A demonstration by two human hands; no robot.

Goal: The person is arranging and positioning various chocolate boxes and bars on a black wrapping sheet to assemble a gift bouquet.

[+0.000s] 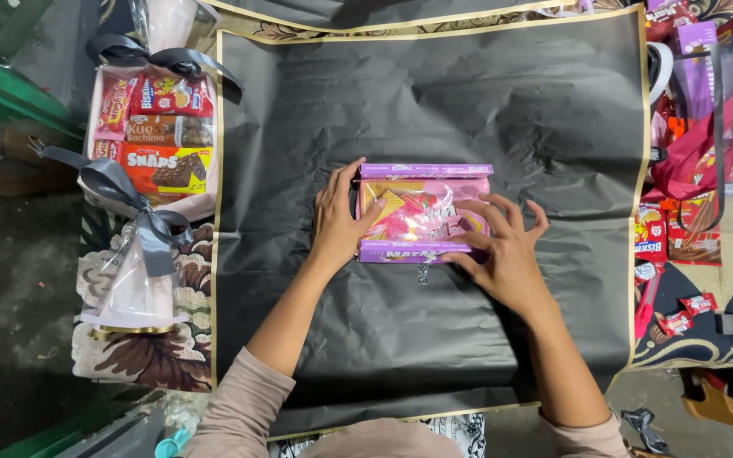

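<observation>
A bundle of snack packs [424, 214], pink in the middle with purple boxes along its far and near sides, lies in the centre of a large dark wrapping sheet [434, 102] with a gold border. My left hand [338, 222] rests flat against the bundle's left end, thumb on its top. My right hand [505, 251] presses spread fingertips on the bundle's near right corner.
At the left stands a wrapped gift box of red snack packs [156, 127] with grey ribbon, and a clear cone-shaped wrapped item [137, 288] with a grey bow. Loose red and purple snack packets [680, 229] crowd the right edge. A patterned mat [146, 360] lies underneath.
</observation>
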